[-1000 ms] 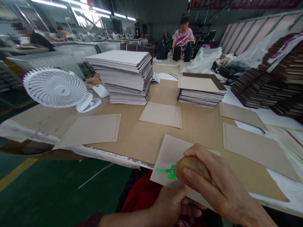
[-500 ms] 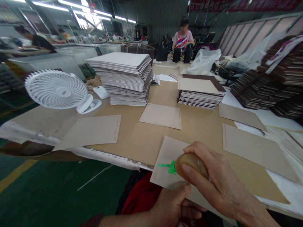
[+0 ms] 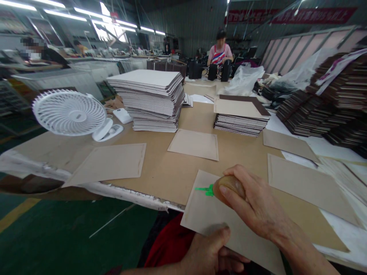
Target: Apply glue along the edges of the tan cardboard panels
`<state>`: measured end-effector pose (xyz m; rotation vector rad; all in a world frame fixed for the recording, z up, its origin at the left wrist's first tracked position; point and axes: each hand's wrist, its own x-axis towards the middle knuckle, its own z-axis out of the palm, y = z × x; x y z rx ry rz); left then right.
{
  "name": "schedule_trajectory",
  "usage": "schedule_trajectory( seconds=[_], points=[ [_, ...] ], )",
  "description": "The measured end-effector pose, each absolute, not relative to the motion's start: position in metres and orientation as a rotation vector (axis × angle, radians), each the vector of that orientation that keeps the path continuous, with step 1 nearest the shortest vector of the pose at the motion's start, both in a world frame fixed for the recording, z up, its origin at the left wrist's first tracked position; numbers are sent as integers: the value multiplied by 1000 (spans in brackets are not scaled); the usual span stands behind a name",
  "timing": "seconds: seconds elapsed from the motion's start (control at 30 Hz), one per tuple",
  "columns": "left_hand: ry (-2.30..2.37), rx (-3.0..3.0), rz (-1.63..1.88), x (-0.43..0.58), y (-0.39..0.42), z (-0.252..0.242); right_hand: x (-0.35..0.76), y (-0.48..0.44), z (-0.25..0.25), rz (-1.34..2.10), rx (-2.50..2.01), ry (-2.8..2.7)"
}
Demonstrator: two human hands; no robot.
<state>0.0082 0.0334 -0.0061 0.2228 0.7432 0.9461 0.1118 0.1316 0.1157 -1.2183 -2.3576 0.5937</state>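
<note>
My right hand (image 3: pixel 252 206) is wrapped round a brownish squeeze bottle (image 3: pixel 229 185) whose green nozzle (image 3: pixel 204 189) points left over a tan cardboard sheet (image 3: pixel 212 217). That sheet juts over the table's near edge. My left hand (image 3: pixel 212 252) pinches the sheet's near edge from below, thumb on top. Two more loose tan sheets lie on the table: one (image 3: pixel 110 162) to the left and one (image 3: pixel 194 143) in the middle.
A white desk fan (image 3: pixel 70 113) stands at the left. A tall pile of boards (image 3: pixel 150 99) and a lower pile (image 3: pixel 242 116) sit behind. Dark board stacks (image 3: pixel 329 103) fill the right. More tan sheets (image 3: pixel 306 183) lie right. A person in pink (image 3: pixel 220 51) sits far back.
My right hand has carried the bottle a little up and forward along the sheet's left side. The left hand keeps its hold on the sheet's near edge.
</note>
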Motion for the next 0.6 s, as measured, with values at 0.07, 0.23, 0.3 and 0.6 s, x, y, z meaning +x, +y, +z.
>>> schedule_trajectory(
  seconds=[0.07, 0.23, 0.3, 0.6],
  points=[
    [756, 202, 909, 7, 34, -2, 112, 130, 117, 625, -1211, -2380],
    [763, 190, 864, 4, 36, 2, 111, 136, 119, 584, -1241, -2413],
    [750, 191, 879, 5, 36, 0, 112, 144, 116, 504, -1263, -2397],
    [726, 188, 810, 3, 35, -7, 113, 170, 106, 376, -1402, -2306]
  ],
)
